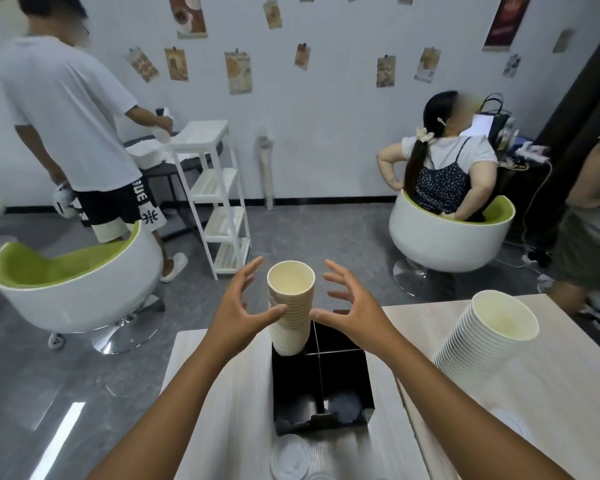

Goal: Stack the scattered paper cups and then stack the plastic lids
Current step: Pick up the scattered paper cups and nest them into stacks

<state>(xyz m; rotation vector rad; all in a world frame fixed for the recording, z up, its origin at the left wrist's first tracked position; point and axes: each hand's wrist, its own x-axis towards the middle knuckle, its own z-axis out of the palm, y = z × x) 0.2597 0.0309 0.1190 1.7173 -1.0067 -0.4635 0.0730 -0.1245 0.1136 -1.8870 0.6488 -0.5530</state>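
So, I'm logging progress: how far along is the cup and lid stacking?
Cups look done: one stack stands in the black organizer, another on the right table. Left hand and right hand flank the first stack, open. Plastic lids lie unstacked in front.

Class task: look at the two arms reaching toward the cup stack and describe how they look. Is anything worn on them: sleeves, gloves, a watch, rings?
Both forearms are bare right up to the picture's lower edge. The left hand and right hand wear no gloves, and no watch, bracelet or rings show.
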